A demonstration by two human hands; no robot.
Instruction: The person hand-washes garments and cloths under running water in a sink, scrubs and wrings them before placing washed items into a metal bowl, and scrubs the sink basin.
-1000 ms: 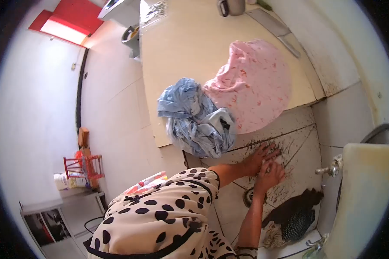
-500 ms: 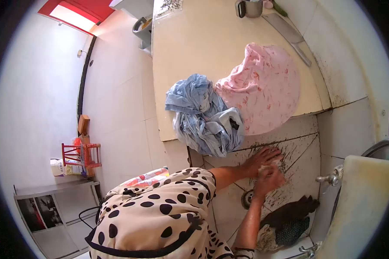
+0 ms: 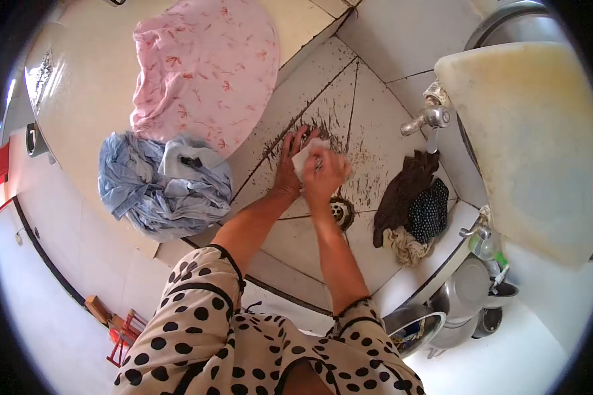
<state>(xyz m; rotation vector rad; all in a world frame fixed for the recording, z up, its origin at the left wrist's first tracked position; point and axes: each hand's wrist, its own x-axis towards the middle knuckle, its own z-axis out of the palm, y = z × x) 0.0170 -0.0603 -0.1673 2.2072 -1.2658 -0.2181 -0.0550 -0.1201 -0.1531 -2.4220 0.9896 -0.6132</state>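
Note:
My left hand (image 3: 290, 164) lies with spread fingers on the tiled basin floor (image 3: 389, 131), among dark specks. Beside it, my right hand (image 3: 326, 172) is closed round a whitish piece of cloth or paper (image 3: 308, 158); its exact kind I cannot tell. A round drain (image 3: 339, 212) is just below my right hand. Blue clothes (image 3: 165, 191) lie bunched on the pale counter's edge, left of my hands. Next to them a pink patterned cloth (image 3: 211, 72) is spread over a round shape.
Dark and beige cloths (image 3: 412, 204) lie in the basin's right part. A metal tap (image 3: 431, 118) juts out above them, near a yellowed board (image 3: 527, 131). Metal pots (image 3: 461, 289) stand at the lower right. A red stool (image 3: 126, 336) is at the lower left.
The view has turned and shifted, so the counter and cloths appear further left and the pots now show. The whitish piece in my right hand is more visible.

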